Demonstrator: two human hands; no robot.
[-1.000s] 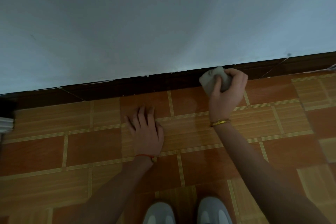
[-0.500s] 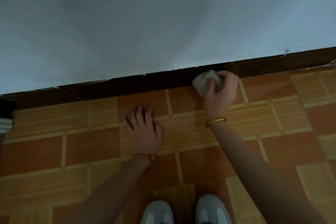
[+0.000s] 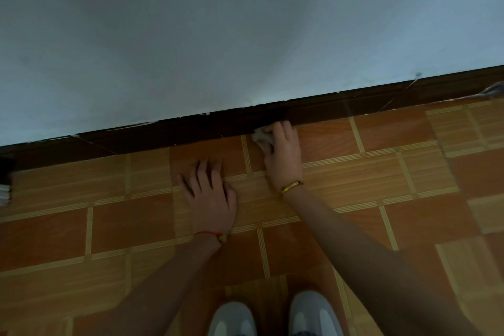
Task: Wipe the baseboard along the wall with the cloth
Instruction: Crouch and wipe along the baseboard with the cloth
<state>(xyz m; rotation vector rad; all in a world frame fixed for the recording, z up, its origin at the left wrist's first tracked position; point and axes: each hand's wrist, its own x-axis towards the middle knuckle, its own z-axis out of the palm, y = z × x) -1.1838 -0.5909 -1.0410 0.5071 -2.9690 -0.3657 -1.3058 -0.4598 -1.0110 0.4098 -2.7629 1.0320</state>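
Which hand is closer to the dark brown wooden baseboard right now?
Right. The right hand holds the pale crumpled cloth against the dark brown wooden baseboard; the left hand lies flat on the floor tiles, apart from it.

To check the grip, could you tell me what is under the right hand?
A crumpled pale cloth shows beneath the right hand, against the dark wooden baseboard; the rest is covered.

My right hand (image 3: 283, 155) is pressing the cloth (image 3: 261, 138) against the baseboard (image 3: 191, 128); my left hand (image 3: 211, 196) is lying on the floor (image 3: 381, 172) beside it.
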